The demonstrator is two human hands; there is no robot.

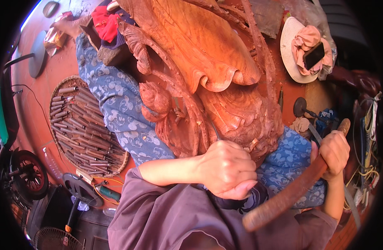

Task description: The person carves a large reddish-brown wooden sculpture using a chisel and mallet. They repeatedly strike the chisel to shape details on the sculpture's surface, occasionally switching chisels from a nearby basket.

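In the head view, your left hand (229, 171) is curled round a thin metal tool (216, 132) at the near edge of the wood carving (216, 62), between your blue-trousered legs (116, 104); your right hand (334, 155) grips a wooden club (283, 196).

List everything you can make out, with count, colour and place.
carved wood: one, orange-brown, centre
metal tool: one, grey, centre
club: one, brown, lower right
basket: one, tan, left
handled tools: many, brown, in basket
power tool: one, green, lower left
wheel: one, black, lower left
hat: one, whitish, upper right
bundle: one, pink, on hat
phone: one, black, on bundle
cloth: one, red, upper left
cords: several, pale, right edge
floor: one, red, beneath
trousers: one pair, blue, either side of carved wood
foot: one, bare, upper left
left hand: one, bare, around metal tool
right hand: one, bare, around club
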